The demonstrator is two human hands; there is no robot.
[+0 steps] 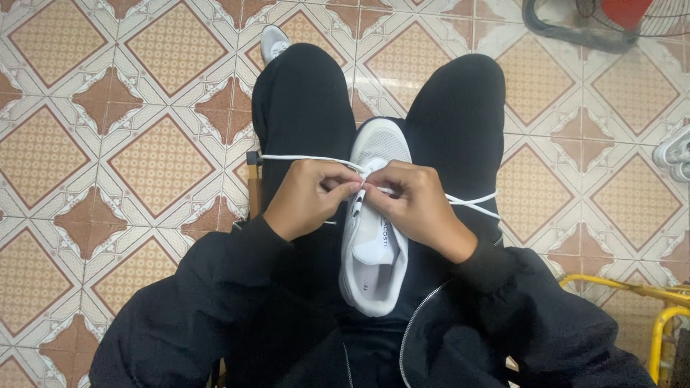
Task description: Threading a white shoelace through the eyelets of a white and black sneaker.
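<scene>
No packages, signs or screens; only small dark lettering on the white shoe (374, 237).

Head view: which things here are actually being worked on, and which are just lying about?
In hand:
- white shoe on the lap
- white lace, pinched by left hand and right hand

Lying about:
- fan base, top right
- yellow frame, lower right
- white object at right edge
- patterned tile floor
</scene>
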